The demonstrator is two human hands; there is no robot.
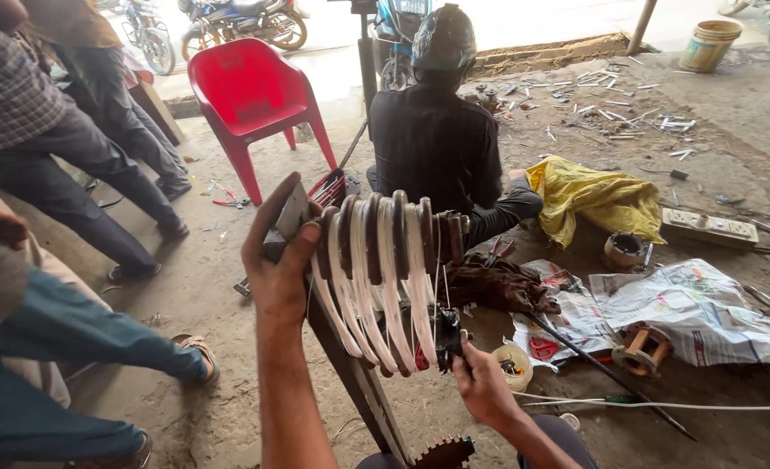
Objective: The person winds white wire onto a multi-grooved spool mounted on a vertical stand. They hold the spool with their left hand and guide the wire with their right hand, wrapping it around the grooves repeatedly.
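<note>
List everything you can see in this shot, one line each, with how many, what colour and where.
Coil winding former: one, dark ribs with white windings, centre.
Plastic chair: one, red, upper left.
Seated person: one, dark shirt, back turned, top centre.
Cloth: one, yellow, right of that person.
Newspaper sheets: several, white, right floor.
Bucket: one, cream, top right.
Extension board: one, cream, right.
Bystanders' legs: several, left.
Left hand: grips the former's left end.
Right hand: pinches a dark part under the former.
</note>
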